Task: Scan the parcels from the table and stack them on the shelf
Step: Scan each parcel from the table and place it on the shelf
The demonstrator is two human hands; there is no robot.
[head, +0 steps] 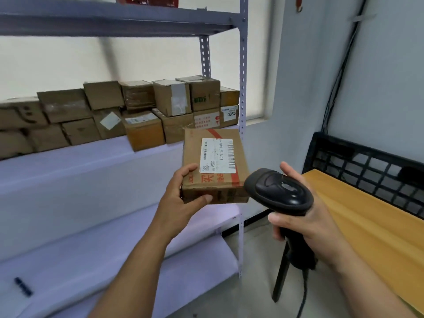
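Lower right of the frame: your right hand [305, 216] is clenched round the grip of a black handheld scanner [280, 191]; fingers wrap the handle, the thumb stands up behind the head; its cable [302, 294] drops toward the bottom edge. The scanner head tilts up and left, toward the parcel; in the picture it overlaps the parcel's near right corner, and whether they touch cannot be told.

Centre of the frame: your left hand [183, 193] grasps the parcel [213, 166] at its near left corner; one digit lies on the top face, another presses the near side face. The parcel is a brown carton with red tape and red print, held in the air, top face up; a white barcode label [218, 156] sits on that face, toward its right side.

Right edge: wooden desk [367, 221] on a black leg [281, 271]; a black lattice crate [367, 171] stands at its far end, against the wall.

Left half: pale shelf [91, 180] running from lower left to centre; a small dark object [23, 286] lies at its lower-left end, too blurred to name. Further back on the shelf, stacked cartons [137, 111] stand two tiers high, packed side by side; the rightmost lower one shows "0836". The parcel is held in front of the right end of this row, apart from it.

Top: upper shelf board [114, 21] carrying a red basket [149, 1]; perforated post [242, 88] at right; dark wall cables [339, 72] upper right.
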